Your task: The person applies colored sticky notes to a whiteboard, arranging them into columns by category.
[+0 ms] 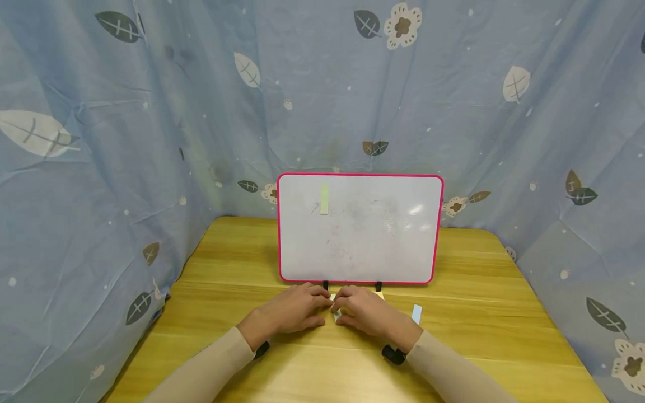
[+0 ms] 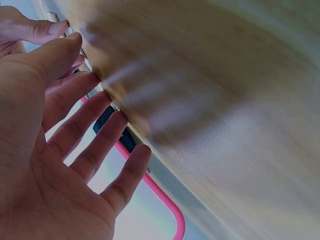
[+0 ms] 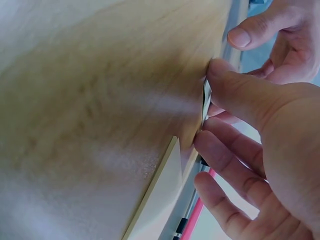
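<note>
A small pale paper strip (image 1: 337, 315) lies on the table between the two hands in the head view. My right hand (image 1: 370, 311) has its thumb and index finger at the strip's edges, pinching it. In the right wrist view the strip (image 3: 206, 100) shows as a thin sliver between the right hand's (image 3: 270, 135) thumb and fingers. My left hand (image 1: 294, 309) is on the strip's other side, fingertips close to its upper end. The left wrist view shows the left hand (image 2: 65, 135) with fingers spread and slightly bent; whether it touches the strip is unclear.
A pink-framed whiteboard (image 1: 358, 240) stands on black feet behind the hands, with a light green strip (image 1: 325, 199) on it. A yellow piece (image 1: 380, 294) is partly behind the right hand, and a light blue strip (image 1: 416, 314) lies to its right. Curtains surround the wooden table (image 1: 468, 291).
</note>
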Demonstrator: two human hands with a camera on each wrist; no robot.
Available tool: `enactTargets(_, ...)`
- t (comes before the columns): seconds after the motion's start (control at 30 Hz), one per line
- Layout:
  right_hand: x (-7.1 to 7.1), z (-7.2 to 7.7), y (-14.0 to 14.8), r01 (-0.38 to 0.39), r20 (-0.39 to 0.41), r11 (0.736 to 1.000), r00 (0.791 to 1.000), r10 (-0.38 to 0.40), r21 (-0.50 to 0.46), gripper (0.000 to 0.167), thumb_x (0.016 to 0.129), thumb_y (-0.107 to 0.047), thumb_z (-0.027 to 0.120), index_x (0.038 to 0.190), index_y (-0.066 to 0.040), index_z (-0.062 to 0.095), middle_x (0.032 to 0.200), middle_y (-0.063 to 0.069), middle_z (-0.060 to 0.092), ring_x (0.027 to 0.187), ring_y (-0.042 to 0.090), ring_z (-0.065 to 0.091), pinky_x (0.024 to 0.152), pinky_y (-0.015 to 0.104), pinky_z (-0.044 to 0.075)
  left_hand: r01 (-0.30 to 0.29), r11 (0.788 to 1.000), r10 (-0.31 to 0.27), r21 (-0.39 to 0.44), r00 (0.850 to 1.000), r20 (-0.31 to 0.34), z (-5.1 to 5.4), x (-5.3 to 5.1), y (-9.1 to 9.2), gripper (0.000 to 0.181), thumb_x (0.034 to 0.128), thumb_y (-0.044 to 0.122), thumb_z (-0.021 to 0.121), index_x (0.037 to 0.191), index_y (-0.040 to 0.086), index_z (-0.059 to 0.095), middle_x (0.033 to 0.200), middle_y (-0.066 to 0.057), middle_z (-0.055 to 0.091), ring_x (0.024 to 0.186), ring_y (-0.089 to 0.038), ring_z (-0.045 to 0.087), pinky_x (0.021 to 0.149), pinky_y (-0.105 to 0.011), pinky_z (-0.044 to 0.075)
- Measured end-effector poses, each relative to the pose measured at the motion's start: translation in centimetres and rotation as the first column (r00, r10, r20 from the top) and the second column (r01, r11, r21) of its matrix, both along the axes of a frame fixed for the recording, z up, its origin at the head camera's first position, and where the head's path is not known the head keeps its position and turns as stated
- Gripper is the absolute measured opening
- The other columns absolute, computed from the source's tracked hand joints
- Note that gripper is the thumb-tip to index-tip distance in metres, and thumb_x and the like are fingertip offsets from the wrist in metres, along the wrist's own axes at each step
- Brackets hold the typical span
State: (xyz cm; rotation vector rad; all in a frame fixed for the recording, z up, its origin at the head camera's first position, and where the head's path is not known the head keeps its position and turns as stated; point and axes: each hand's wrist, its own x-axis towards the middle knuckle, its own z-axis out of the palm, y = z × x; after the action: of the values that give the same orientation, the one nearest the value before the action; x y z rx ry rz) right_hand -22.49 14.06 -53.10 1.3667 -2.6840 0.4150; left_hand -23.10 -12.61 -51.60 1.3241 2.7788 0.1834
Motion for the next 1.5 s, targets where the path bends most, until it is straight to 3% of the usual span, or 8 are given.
enactTargets(0.4,0.05,-0.62,0.01,-0.017,-0.021,1.0,1.0,0.017,-0.01,0.017,0.106,-0.027,0.089,0.119,-0.017,0.089,0.127,0.002,0.081,0.116,0.02,0.08,0.104,0.035,0.067,-0.007,1.0,0.007,0.006,1.0,0.018,-0.48,0.19,-0.1,0.045,0.1144,0.038,0.078,0.154,0.018,0.077,0.16,-0.002,0.073,0.145,-0.026,0.068,0.121,-0.052,0.061)
enactTargets(0.77,0.16,-0.9,0.01,-0.022,-0.032,1.0,0.999,0.021,-0.021,0.02,0.103,-0.033,0.091,0.116,-0.018,0.089,0.123,0.0,0.08,0.108,0.015,0.078,0.097,0.029,0.066,0.018,1.0,-0.018,0.01,1.0,-0.008,-0.63,0.42,0.0,0.043,0.1135,0.036,0.079,0.152,0.017,0.078,0.157,-0.005,0.074,0.143,-0.027,0.07,0.119,-0.051,0.062)
enactTargets(1.03,0.1,-0.74,-0.19,-0.021,0.0,1.0,1.0,0.021,-0.01,0.017,0.105,-0.028,0.089,0.119,-0.018,0.088,0.122,0.0,0.079,0.106,0.013,0.077,0.095,0.026,0.065,0.004,1.0,-0.004,0.004,1.0,0.006,-0.29,0.52,-0.1,0.042,0.1134,0.035,0.079,0.152,0.017,0.079,0.156,-0.005,0.075,0.14,-0.028,0.071,0.115,-0.052,0.064)
enactTargets(1.5,-0.17,-0.64,-0.09,-0.009,-0.059,1.0,0.998,0.011,0.025,0.014,0.106,-0.023,0.089,0.119,-0.017,0.088,0.119,0.0,0.08,0.104,0.013,0.078,0.093,0.024,0.065,0.022,1.0,-0.022,0.006,0.999,-0.025,-0.01,0.06,0.26,0.042,0.1135,0.034,0.079,0.152,0.017,0.078,0.156,-0.005,0.075,0.14,-0.027,0.071,0.117,-0.049,0.063)
